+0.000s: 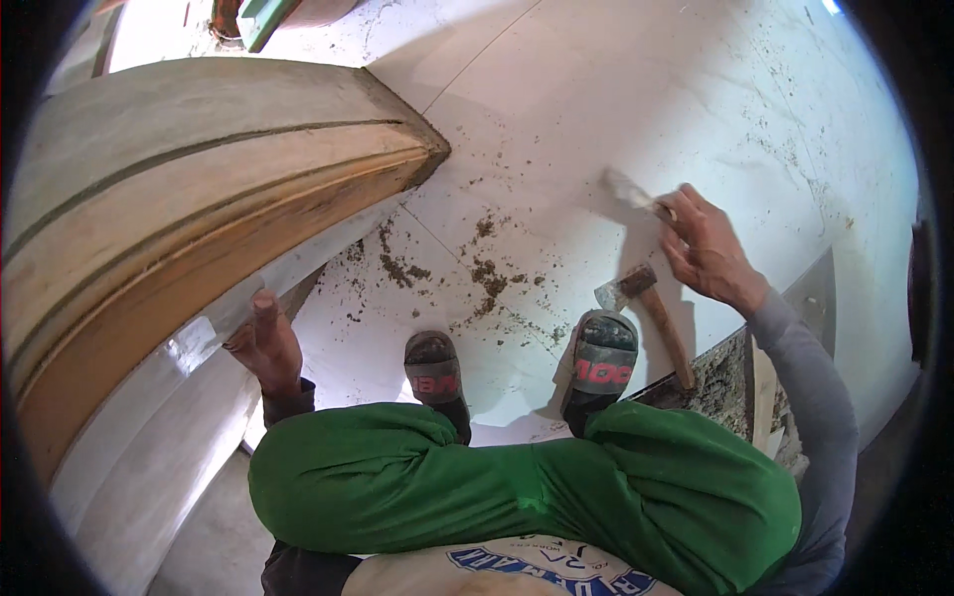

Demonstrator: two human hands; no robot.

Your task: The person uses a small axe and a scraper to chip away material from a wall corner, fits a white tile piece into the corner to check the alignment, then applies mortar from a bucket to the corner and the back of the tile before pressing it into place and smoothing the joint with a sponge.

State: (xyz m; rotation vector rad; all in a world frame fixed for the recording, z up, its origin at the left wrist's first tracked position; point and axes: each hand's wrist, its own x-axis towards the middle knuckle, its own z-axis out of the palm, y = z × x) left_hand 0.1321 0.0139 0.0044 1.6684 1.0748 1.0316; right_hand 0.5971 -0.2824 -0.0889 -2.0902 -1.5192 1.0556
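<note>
My right hand point(714, 248) holds a small scraper point(628, 187), its pale blade blurred, above the white tiled floor point(537, 109). Just below that hand a hatchet-like hammer point(664, 326) with a metal head and wooden handle lies on the tiles beside my right sandal point(604, 358). My left hand point(268, 348) has its fingers apart by the white lower edge point(189, 348) of a curved step with a wooden-brown front band point(229, 219); whether it touches that edge I cannot tell. Crumbs of dark mortar point(487, 278) are scattered over the tiles between my hands.
My left sandal point(432, 372) is planted near the step. A rough, untiled strip point(711, 372) with narrow pale pieces point(763, 382) lies at the lower right. A green object point(260, 22) stands at the upper left, beyond the step.
</note>
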